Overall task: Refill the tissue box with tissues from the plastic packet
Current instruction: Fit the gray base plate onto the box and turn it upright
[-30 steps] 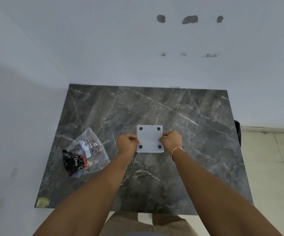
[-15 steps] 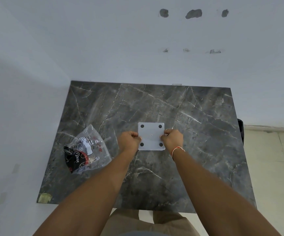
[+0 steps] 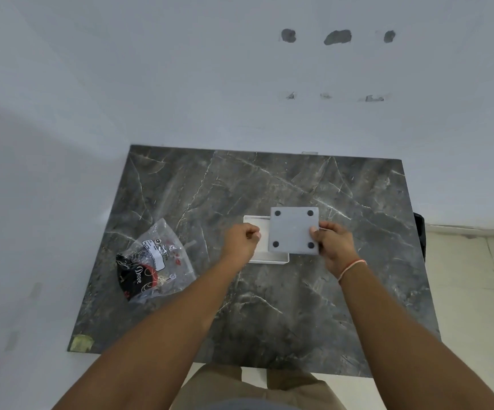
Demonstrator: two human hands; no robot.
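Base panel [image 3: 294, 229] of the tissue box [image 3: 265, 256], grey square with four dark round feet, now pulled off to the right and partly clear of the box; 0.5 s ago it sat square on top with both hands at its sides. Right hand [image 3: 333, 247] has its grip clamped on the panel's right edge, thumb on the top face near the lower right foot, fingers under or behind it. The panel overlaps the right part of the box and looks lifted above it, though the gap is hard to judge. The white box is now exposed on the left and along the near edge, open side up, resting on the desk [image 3: 343, 291]; its inside looks pale, contents not readable. Left hand [image 3: 243, 242] is curled in a fist at the box's left side, grip closed against the wall or rim; exact contact is hidden by the knuckles. Earlier that hand pinched the panel's left edge, now it is off the panel. Plastic packet [image 3: 154, 261], clear with black and red print and a white label, lies on the desk well to the left of the box, same place as before, untouched. Thin orange band [image 3: 352, 266] on the right wrist. White wall [image 3: 180, 84] behind the desk with a few chipped patches.
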